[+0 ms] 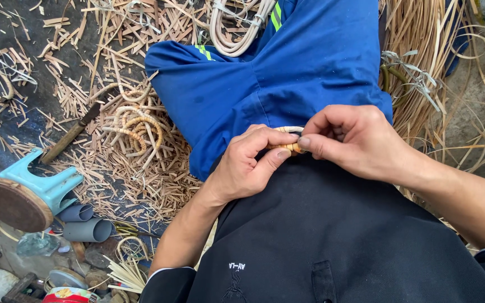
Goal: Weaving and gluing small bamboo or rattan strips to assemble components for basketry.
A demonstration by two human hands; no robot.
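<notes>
My left hand (248, 163) and my right hand (352, 137) meet over my lap, both pinching a small rattan ring (288, 147) wrapped in tan cane strip. Only a short arc of the ring shows between the fingertips; the remainder is hidden by my fingers. My left thumb presses its lower side, and my right thumb and forefinger clamp its right end. Beneath the hands lie my blue trouser leg (265, 73) and dark shirt (332, 235).
Cut cane scraps (141, 168) litter the floor at left. Finished wrapped rings (138, 132) lie in a pile beside a knife-like tool (71, 134). A teal stool (29, 191) is tipped at far left, grey pipe pieces (85, 224) below it. Long cane strips (422, 67) bundle at right, coiled rattan (237, 28) above.
</notes>
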